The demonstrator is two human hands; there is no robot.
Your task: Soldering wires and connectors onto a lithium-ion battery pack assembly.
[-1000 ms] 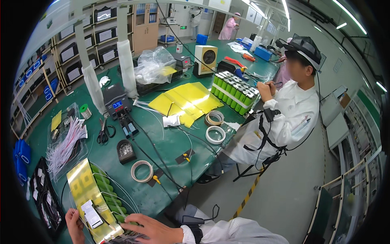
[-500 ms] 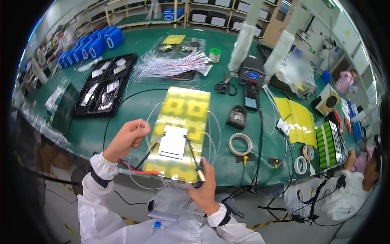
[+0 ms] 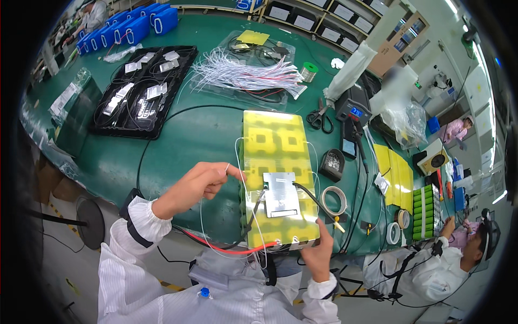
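A green counter (image 3: 199,140) spreads across this bright workroom, and look at the left hand (image 3: 191,186): index finger stretched to a thin white wire (image 3: 245,183), others curled; whether they pinch it, can't tell. Over to the right hand (image 3: 320,248), fingers clasping the near right corner of the yellow-topped pack (image 3: 278,162) at the counter's near edge, seemingly steadying it. A silver board (image 3: 281,194) lies on top; rightward, tape roll (image 3: 323,201) and scissors (image 3: 322,117), presumably kept handy.
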